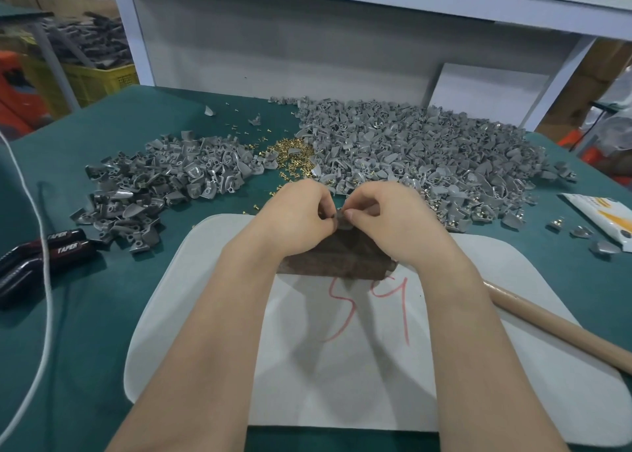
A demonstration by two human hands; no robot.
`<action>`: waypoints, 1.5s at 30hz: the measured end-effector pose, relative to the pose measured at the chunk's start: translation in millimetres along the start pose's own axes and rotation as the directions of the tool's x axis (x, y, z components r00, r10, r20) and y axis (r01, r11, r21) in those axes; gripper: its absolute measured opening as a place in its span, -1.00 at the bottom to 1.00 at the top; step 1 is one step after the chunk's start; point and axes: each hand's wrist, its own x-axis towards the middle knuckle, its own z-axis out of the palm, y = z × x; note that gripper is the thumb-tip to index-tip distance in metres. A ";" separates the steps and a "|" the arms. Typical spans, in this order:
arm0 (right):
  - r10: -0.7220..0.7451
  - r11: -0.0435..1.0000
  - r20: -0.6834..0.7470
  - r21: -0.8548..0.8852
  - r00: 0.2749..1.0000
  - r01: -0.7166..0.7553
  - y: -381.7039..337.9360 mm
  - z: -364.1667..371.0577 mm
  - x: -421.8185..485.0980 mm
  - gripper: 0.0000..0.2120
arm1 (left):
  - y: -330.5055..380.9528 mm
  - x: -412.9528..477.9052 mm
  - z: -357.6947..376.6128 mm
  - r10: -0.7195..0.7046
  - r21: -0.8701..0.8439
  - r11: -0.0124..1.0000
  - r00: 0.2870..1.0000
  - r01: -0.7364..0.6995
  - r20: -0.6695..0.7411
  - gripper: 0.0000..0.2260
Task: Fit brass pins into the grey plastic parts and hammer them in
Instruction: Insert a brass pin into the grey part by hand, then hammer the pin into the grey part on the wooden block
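Note:
My left hand (297, 212) and my right hand (383, 212) meet at the middle of the table, fingers curled. Between their fingertips they pinch one small grey plastic part (342, 219) just above a dark brown block (338, 258). Whether a pin sits in the part is hidden by my fingers. Loose brass pins (290, 154) lie in a heap just beyond my hands. A small pile of grey parts (160, 184) lies to the left and a large pile (420, 154) to the right. A wooden hammer handle (554, 325) lies at the right; its head is hidden.
The block rests on a white board (496, 280) marked with red numbers, on a green table top (85, 314). Black tools labelled TAPER (44, 249) and a white cord (37, 246) lie at the left. A white and orange packet (602, 215) lies at the right edge.

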 end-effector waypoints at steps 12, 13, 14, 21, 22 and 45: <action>0.031 0.999 0.040 0.010 0.999 -0.031 -1.3 -0.9 0.9 -0.94 | -0.2 0.2 0.0 -0.001 -0.001 1.000 1.000 0.001 0.008 -0.91; 0.035 0.999 0.056 0.032 0.998 -0.037 -1.6 -2.4 0.1 -0.92 | -0.5 0.2 0.3 0.000 -0.002 1.000 1.000 0.000 0.006 -0.90; 0.047 0.997 0.059 0.062 0.997 -0.051 -0.6 -4.8 -1.0 -0.87 | -0.7 0.1 0.5 0.000 -0.002 1.000 1.000 0.000 0.003 -0.88; 0.381 0.911 -0.034 -0.156 0.924 -0.382 32.2 -55.0 -21.9 -0.83 | -0.9 -0.3 0.4 -0.014 -0.004 1.000 1.000 0.014 0.019 -0.89; 0.445 0.873 0.044 -0.243 0.894 -0.423 36.8 -58.5 -27.0 -0.75 | -0.9 -0.3 0.5 -0.018 -0.005 1.000 1.000 0.018 0.020 -0.89; 0.106 0.987 -0.038 0.128 0.994 -0.101 0.9 -51.2 -17.4 -0.74 | -0.7 -0.6 1.2 -0.031 -0.014 0.999 0.999 0.031 0.010 -0.96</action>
